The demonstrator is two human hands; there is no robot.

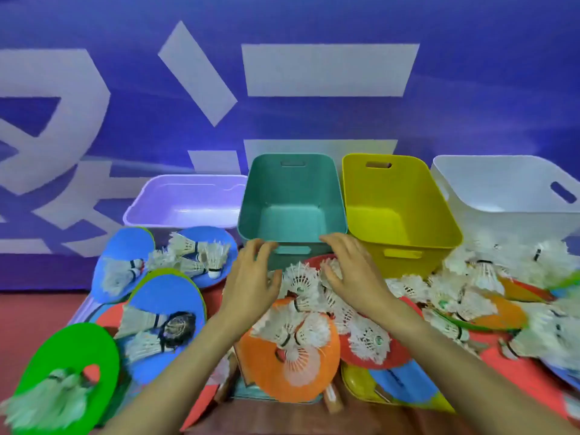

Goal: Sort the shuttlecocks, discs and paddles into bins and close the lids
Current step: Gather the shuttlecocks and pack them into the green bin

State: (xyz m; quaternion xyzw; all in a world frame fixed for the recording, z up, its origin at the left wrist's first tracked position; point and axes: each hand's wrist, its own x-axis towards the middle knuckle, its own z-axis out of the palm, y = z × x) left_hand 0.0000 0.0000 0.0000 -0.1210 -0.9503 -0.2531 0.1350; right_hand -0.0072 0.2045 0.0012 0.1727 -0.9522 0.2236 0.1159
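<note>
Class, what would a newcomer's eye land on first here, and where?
Four open bins line the back: lilac bin, teal bin, yellow bin, white bin. In front, white shuttlecocks lie heaped over bright discs. The left hand and right hand spread open over the heap by the teal bin.

Both bare forearms reach forward from the lower edge of the view and converge toward the middle. The left hand point(251, 277) is held palm down, fingers spread and loosely bent, thumb pointing inward. The right hand point(353, 271) mirrors it, palm down, fingers relaxed and slightly curved, gripping nothing.
</note>
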